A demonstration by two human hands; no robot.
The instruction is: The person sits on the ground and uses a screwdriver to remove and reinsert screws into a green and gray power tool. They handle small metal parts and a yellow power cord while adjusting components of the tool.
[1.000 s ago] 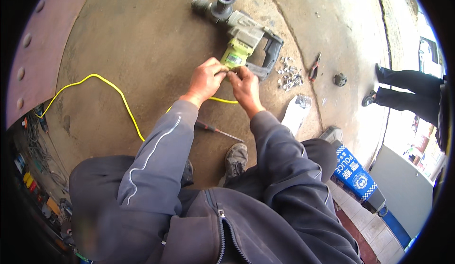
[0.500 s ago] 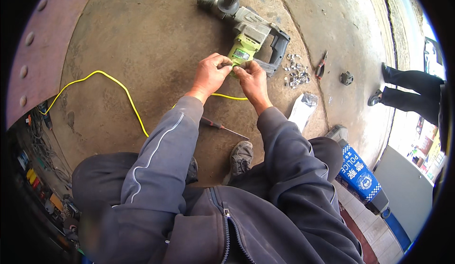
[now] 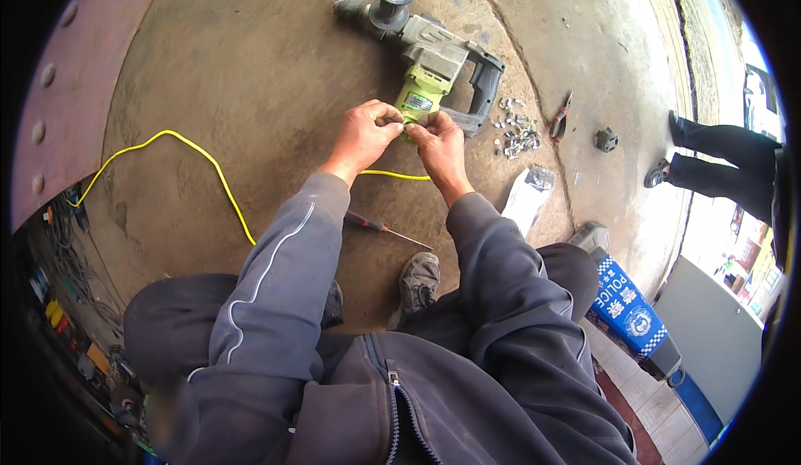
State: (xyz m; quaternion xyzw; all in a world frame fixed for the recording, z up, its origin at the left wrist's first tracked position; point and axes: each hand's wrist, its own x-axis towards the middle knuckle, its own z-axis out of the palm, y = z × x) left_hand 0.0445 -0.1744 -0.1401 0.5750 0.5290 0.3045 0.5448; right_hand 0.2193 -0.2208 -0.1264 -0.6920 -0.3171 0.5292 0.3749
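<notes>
A grey and green rotary hammer (image 3: 435, 52) lies on the concrete floor, its black rear handle to the right and its chuck at the far left. At the near end of its green motor housing, my left hand (image 3: 360, 138) and my right hand (image 3: 440, 150) meet. Thumb and fingers of each are pinched together, fingertips almost touching. Whatever they hold is too small and covered to make out. Beside the black handle lie several small shiny metal pieces (image 3: 519, 138) in a loose heap.
Pliers (image 3: 561, 119) and a dark round part (image 3: 607, 139) lie right of the heap, a white packet (image 3: 530, 196) nearer. A screwdriver (image 3: 367, 222) rests before my shoe (image 3: 419, 278). A yellow cord (image 3: 219, 167) crosses the floor. Another person's legs (image 3: 724, 158) and a blue box-like object (image 3: 630, 311) are at right.
The whole view has shifted slightly, so the floor things sit a little further left. Both hands stay pinched at the housing's near end, with only slight finger movement.
</notes>
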